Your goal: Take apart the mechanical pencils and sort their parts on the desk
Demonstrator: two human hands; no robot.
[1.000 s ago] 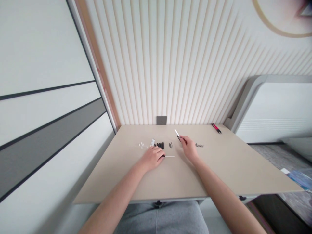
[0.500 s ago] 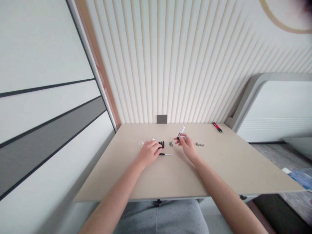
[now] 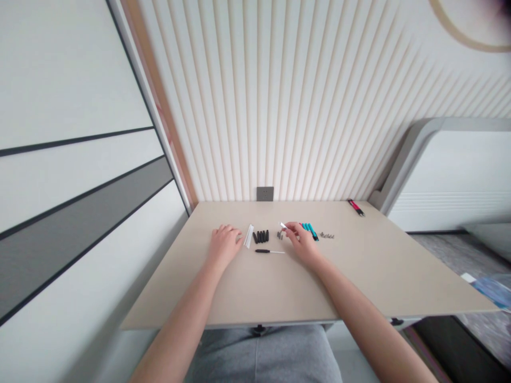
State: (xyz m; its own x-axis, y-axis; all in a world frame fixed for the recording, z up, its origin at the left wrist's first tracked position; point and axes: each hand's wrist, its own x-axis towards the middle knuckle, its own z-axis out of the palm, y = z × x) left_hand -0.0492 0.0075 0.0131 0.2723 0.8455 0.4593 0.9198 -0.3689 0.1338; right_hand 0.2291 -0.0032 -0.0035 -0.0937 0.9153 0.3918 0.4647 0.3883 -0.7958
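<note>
My left hand [image 3: 224,243] rests low over the left part of the table, thumb and forefinger apart and the other fingers bent down. It covers the spot where small white pieces lay. Just right of it lie several thin white rods [image 3: 248,236], then a row of short black tubes [image 3: 261,236]. My right hand [image 3: 302,242] is closed on a thin white stick-like piece [image 3: 282,225], whose end points up and left; the rest is hidden by the fingers. Small grey metal pieces [image 3: 280,235] lie beneath its fingertips. Several turquoise tubes [image 3: 308,229] sit behind this hand.
A black-handled screwdriver [image 3: 262,251] lies in front of the black tubes. More small metal pieces [image 3: 327,235] form a row at right. A red-and-black pen-like item [image 3: 356,208] lies near the back right edge. A wall socket [image 3: 265,193] sits behind the table [image 3: 279,292].
My left hand has moved left, off the black tubes and onto the small white pieces. The right hand has turned and lowered its white piece leftward, uncovering the turquoise tubes.
</note>
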